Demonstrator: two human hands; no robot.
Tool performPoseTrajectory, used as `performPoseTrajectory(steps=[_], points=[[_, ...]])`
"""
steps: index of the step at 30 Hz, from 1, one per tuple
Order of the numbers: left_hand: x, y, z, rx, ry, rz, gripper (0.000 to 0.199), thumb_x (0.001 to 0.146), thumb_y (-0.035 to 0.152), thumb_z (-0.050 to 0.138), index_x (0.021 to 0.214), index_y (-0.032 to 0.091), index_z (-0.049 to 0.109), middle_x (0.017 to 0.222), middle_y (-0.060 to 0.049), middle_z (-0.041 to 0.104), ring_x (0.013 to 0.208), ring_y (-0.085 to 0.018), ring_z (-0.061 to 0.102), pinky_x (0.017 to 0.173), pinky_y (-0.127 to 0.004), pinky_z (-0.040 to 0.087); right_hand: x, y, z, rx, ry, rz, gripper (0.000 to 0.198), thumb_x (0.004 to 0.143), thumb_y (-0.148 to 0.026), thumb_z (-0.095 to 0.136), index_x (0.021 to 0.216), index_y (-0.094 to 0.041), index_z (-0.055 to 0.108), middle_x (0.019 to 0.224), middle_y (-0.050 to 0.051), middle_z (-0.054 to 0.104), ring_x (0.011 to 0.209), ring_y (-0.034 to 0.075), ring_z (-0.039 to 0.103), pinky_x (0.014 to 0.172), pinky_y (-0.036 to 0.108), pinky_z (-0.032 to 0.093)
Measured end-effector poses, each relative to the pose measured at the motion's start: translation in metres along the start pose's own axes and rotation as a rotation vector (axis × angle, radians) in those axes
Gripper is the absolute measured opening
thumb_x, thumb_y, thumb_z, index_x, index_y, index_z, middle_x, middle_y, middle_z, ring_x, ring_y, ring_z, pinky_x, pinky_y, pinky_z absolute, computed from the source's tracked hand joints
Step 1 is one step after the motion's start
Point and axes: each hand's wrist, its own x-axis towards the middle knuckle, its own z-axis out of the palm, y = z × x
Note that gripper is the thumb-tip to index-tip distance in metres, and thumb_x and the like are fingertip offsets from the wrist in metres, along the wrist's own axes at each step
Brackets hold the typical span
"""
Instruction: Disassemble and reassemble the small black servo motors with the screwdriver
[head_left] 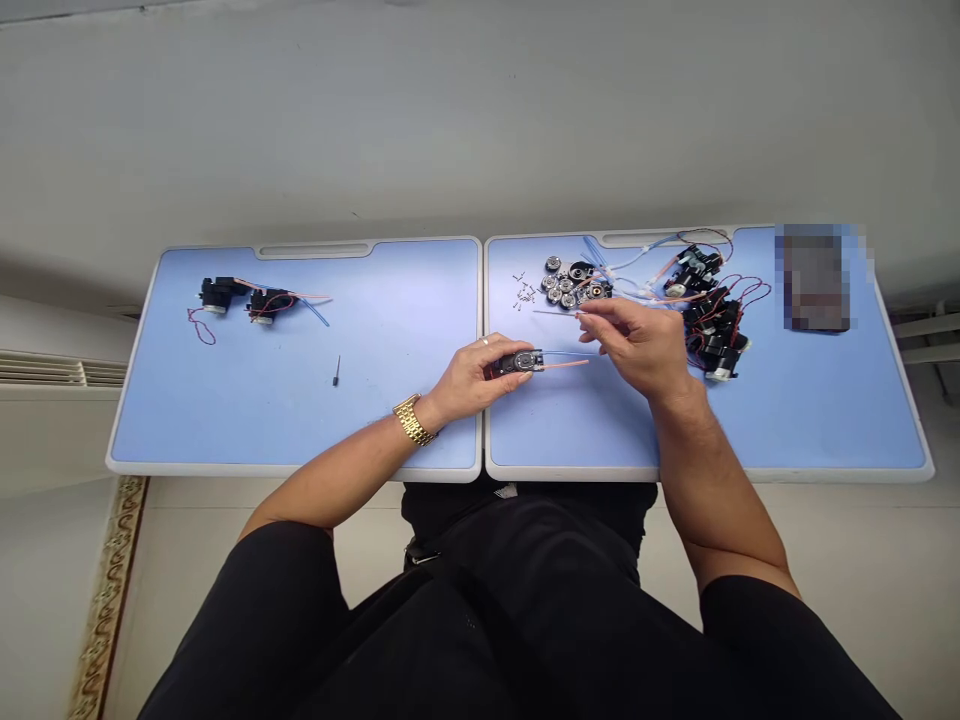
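My left hand (pixel 484 375) grips a small black device (pixel 523 361) with a round dark part on top. A blue and an orange strand stick out from its right end. Between the fingertips of my right hand (pixel 637 340) is a thin screwdriver (pixel 555 313); its metal shaft points left, above the device, and its handle is mostly hidden. Just beyond the shaft tip lie several tiny screws (pixel 525 293). Beside them is a cluster of round black-and-silver parts (pixel 566 288).
Two similar black units (pixel 262 305) with wires lie on the left table (pixel 405 420). A small black-ended pin-like tool (pixel 336 372) is nearer. More black units with red wires (pixel 716 335) are piled on the right table (pixel 810 420), beside a blurred dark object (pixel 816 280).
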Motion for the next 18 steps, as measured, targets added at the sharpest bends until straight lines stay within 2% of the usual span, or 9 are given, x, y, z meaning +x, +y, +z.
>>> performPoseTrajectory(steps=[3,7,18], points=[[-0.0003,0.0019,0.0005,-0.003,-0.010,-0.014,0.040,0.102,0.048,0.082,0.134,0.023,0.081,0.108,-0.007,0.080,0.086,-0.016,0.069,0.075,-0.029,0.057,0.0001,0.0002,0.0018,-0.022,0.059,-0.023,0.027,0.102,-0.045,0.072,0.112,-0.025,0.087,0.093,0.006,0.089,0.079,0.027,0.085,0.077,0.042,0.067],[-0.0008,0.0030,0.0007,-0.001,-0.014,-0.034,0.039,0.101,0.046,0.083,0.132,0.024,0.082,0.119,-0.009,0.083,0.093,-0.017,0.074,0.077,-0.029,0.058,-0.0003,-0.0006,0.0052,-0.082,0.052,-0.022,0.024,0.101,-0.041,0.072,0.110,-0.025,0.088,0.092,0.007,0.089,0.079,0.027,0.085,0.079,0.042,0.065],[-0.0003,0.0019,0.0020,0.008,-0.013,-0.006,0.039,0.101,0.048,0.082,0.131,0.023,0.082,0.111,-0.009,0.082,0.090,-0.018,0.073,0.079,-0.031,0.058,0.0023,0.0021,0.0072,-0.095,0.051,-0.024,0.022,0.100,-0.038,0.071,0.107,-0.026,0.088,0.087,0.004,0.088,0.079,0.026,0.085,0.079,0.040,0.064]])
